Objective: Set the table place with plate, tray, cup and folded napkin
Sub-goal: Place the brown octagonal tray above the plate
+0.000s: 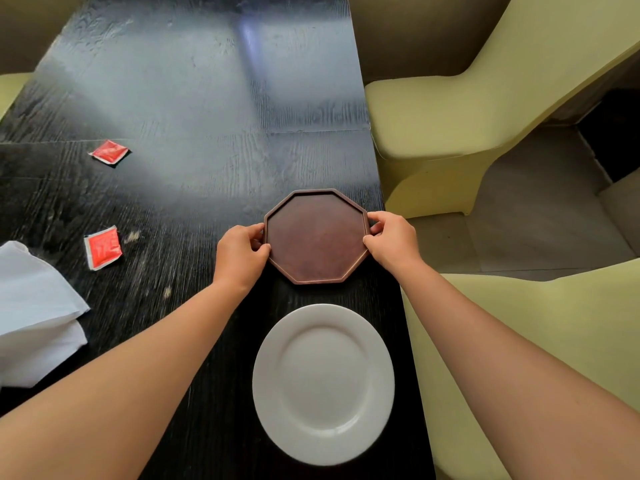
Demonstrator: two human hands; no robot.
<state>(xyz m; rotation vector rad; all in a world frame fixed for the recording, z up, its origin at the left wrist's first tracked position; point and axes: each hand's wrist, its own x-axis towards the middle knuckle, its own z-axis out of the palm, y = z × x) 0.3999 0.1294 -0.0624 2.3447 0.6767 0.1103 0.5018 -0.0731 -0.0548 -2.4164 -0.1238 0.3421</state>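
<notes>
Left hand [239, 252] and right hand [393, 242] pinch opposite rims of the octagonal tray [317, 237], likely to square it on the desk [194, 140]. White plate [323, 384] lies just nearer; napkin [34, 313] waits far left, no cup visible.

The bench [194, 174] was black, grained, sheeny wood; the octagonal tray [317, 237] matt brown; the plate [323, 384] smooth glossy white

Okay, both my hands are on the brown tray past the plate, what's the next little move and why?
Probably let go of the tray. It appears to sit flat on the table just beyond the white plate, with the left hand and right hand gripping opposite edges. No cup is in view; the napkin lies at the left.
</notes>
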